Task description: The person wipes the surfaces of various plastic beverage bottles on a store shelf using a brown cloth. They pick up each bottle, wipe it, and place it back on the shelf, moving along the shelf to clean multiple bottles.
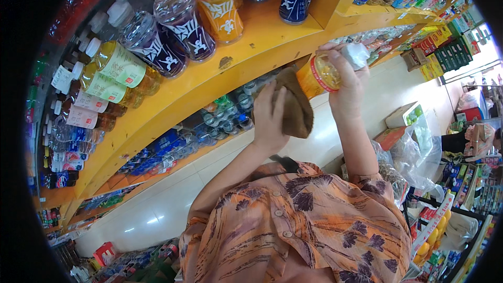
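My right hand (347, 72) grips a plastic drink bottle (323, 72) with an orange label by its neck, near the white cap; the bottle is tilted, its base pointing left. In my left hand (271, 116) is a brown cloth (296, 106), which lies against the bottle's lower end and hides its base. Both hands are in front of the yellow shelf (255, 61). On that shelf, above and left of my hands, stand an orange-label bottle (221, 11), purple-label bottles (190, 33) and dark blue-label bottles (296, 0).
Green-label tea bottles (122, 65) and other drinks line the shelf at the left. Packed water bottles (220, 120) fill the lower shelf. On the right are a foam box (404, 116) of green fruit, plastic bags (412, 149), and a rack of yellow fruit (432, 239).
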### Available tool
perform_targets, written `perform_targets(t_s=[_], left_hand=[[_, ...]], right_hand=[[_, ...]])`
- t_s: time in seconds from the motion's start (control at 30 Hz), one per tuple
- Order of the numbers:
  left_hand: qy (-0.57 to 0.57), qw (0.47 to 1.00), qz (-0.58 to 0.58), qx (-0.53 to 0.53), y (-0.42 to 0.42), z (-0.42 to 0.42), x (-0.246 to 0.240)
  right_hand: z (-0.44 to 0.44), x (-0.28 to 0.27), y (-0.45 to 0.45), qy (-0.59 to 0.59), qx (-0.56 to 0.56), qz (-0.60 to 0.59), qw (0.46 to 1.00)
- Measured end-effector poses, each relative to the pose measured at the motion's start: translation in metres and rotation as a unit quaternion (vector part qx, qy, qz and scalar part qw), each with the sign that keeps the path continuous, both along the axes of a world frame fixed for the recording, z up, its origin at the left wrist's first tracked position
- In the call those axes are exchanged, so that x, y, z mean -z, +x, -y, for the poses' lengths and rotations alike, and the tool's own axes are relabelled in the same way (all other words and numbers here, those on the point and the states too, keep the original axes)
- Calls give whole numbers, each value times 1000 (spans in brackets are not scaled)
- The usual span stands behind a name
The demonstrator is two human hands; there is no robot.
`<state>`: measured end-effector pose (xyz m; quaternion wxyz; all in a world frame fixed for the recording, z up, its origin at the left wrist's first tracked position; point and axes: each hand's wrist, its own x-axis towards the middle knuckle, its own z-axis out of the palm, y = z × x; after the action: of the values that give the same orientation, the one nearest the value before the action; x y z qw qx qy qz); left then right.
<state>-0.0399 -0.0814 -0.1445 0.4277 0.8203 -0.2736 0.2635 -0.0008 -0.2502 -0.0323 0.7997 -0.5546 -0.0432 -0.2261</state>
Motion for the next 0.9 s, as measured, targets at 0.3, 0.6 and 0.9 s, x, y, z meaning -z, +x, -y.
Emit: perform_targets(t_s=[0.3,0.6,0.9], left_hand=[[-599,498,-559,284,-5,-35,9],[-609,311,-630,368,-10,-18,-11],[-559,403,-658,303,8,75,-4]], right_hand=[[-36,-15,-24,36,8,-38,999],[-8,-9,0,-64,-166,-37,983],[94,5,52,-13,-428,106,897]])
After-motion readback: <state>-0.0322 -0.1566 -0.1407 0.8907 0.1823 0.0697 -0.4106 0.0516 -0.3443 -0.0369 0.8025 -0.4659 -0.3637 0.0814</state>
